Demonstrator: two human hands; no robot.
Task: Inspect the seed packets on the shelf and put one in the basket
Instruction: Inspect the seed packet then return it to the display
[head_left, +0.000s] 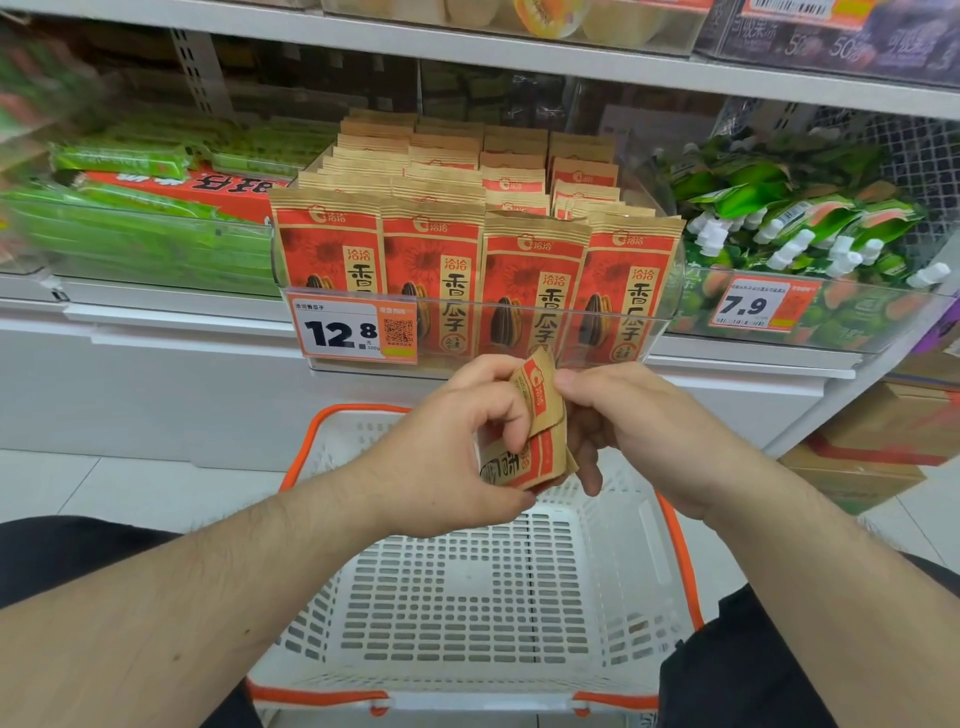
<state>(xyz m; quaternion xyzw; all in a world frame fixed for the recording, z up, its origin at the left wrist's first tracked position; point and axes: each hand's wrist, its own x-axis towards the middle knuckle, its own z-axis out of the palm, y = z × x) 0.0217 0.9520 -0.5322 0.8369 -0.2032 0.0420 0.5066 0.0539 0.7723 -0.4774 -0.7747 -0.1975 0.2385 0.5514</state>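
In the head view, both hands are meeting at centre frame, just above the basket (332, 447). The left hand (447, 441) is pinching a seed packet (535, 431) with curled fingers and thumb; the right hand (634, 421) is gripping the packet's other edge, thumb on top. The packet is bending between them, tilted with its logo end up, probably because it is being turned for a look at its print before dropping. It is hovering over the basket's far end, not yet inside, so the inspecting step seems to be nearing its close.

The basket is sitting at lower centre, between the person's knees, mouth open under the hands, well placed for a straight release. It appears to be holding nothing.

Above the hands, a clear bin (665, 312) on the shelf (156, 312) is keeping the remaining packets (478, 260) upright and facing out. Four columns are showing at the front; the rows behind are too many and too overlapped to count. One packet is in hand. Two price tags are showing: one (353, 330) on the bin, another (753, 306) at right.
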